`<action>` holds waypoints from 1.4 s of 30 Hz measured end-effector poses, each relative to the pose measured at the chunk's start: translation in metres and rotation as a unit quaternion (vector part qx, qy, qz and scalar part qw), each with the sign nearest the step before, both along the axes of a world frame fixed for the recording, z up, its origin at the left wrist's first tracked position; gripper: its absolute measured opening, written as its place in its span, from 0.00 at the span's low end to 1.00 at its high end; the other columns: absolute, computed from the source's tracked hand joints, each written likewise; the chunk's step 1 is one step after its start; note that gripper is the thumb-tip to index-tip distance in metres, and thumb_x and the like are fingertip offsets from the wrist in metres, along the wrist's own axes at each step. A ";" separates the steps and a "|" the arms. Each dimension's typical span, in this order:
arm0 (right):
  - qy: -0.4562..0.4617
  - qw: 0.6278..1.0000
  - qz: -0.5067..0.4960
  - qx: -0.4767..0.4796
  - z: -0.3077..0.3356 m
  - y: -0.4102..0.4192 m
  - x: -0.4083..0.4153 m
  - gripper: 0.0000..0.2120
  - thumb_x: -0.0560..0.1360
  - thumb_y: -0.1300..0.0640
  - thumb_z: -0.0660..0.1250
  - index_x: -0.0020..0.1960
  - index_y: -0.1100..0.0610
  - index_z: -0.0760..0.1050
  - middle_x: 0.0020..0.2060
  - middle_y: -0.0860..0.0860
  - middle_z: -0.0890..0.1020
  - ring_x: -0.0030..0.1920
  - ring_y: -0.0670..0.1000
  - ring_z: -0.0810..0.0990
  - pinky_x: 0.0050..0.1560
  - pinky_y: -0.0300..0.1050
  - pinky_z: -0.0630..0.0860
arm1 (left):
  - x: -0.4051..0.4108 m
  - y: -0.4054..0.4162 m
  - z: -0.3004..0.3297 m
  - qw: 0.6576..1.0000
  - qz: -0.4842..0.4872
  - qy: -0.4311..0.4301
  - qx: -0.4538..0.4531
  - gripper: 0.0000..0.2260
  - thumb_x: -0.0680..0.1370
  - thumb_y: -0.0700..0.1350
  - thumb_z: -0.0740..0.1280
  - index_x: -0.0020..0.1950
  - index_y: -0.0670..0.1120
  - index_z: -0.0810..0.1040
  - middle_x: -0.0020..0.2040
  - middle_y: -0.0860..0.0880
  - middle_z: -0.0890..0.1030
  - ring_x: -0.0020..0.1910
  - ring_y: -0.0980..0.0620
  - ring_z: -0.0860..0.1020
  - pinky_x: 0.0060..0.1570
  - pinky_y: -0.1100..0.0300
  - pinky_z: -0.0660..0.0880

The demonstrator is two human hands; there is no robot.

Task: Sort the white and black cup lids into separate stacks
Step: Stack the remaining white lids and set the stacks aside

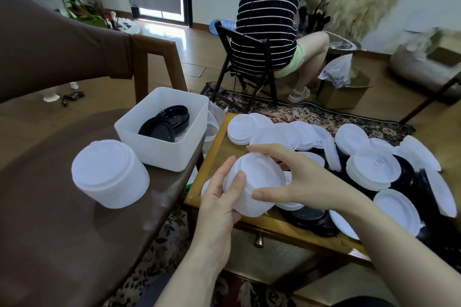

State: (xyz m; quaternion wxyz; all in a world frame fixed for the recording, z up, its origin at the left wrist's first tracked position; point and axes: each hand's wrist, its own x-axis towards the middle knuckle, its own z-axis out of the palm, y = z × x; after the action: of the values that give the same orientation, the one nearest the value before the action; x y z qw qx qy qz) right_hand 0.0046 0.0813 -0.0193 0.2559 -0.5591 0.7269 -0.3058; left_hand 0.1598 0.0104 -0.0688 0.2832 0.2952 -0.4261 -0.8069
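Observation:
Between both hands sits a small stack of white lids [257, 182], tilted above the wooden table's left end. My left hand [219, 197] grips it from below and the left side, thumb on its wall. My right hand [294, 179] holds it from the right, fingers over the top rim and thumb along the side. A tall stack of white lids [109, 173] stands on the brown seat at left. Black lids [164, 123] lie in a white square bin [162, 149]. Several loose white lids [374, 169] and black lids [311, 219] cover the wooden table [214, 154].
A person in a striped shirt [272, 15] sits on a folding chair [247, 67] beyond the table, back turned. A cardboard box [346, 95] with a plastic bag stands on the floor at right. A patterned rug [311, 112] lies under the table.

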 end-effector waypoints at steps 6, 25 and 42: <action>-0.003 1.000 -0.001 -0.021 0.001 0.006 0.004 0.37 0.61 0.39 0.74 0.68 0.36 0.67 0.62 0.32 0.71 0.65 0.31 0.67 0.63 0.30 0.65 | -0.001 0.001 -0.004 1.000 0.011 -0.002 -0.009 0.27 0.67 0.50 0.78 0.65 0.57 0.77 0.60 0.51 0.83 0.56 0.50 0.83 0.57 0.48 0.80; -0.281 0.938 -0.205 0.022 -0.023 -0.091 -0.030 0.10 0.80 0.62 0.62 0.58 0.51 0.71 0.51 0.48 0.78 0.58 0.53 0.78 0.62 0.51 0.76 | -0.069 -0.098 -0.021 0.994 0.039 -0.094 -0.034 0.22 0.82 0.50 0.63 0.77 0.49 0.68 0.73 0.49 0.73 0.71 0.48 0.70 0.74 0.46 0.64; -0.184 0.960 -0.206 0.042 -0.041 -0.093 -0.040 0.25 0.77 0.63 0.65 0.73 0.55 0.66 0.68 0.55 0.71 0.66 0.52 0.72 0.67 0.50 0.70 | -0.065 -0.100 -0.013 0.965 0.025 -0.218 -0.146 0.22 0.83 0.43 0.59 0.78 0.46 0.63 0.74 0.49 0.68 0.69 0.50 0.69 0.59 0.59 0.64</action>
State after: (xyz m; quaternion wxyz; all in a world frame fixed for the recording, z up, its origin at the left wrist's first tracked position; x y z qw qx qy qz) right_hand -0.0353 -0.0114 -0.0603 0.3397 -0.3203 0.7790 -0.4185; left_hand 0.0949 -0.0896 -0.0822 0.2434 0.4301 -0.5833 -0.6446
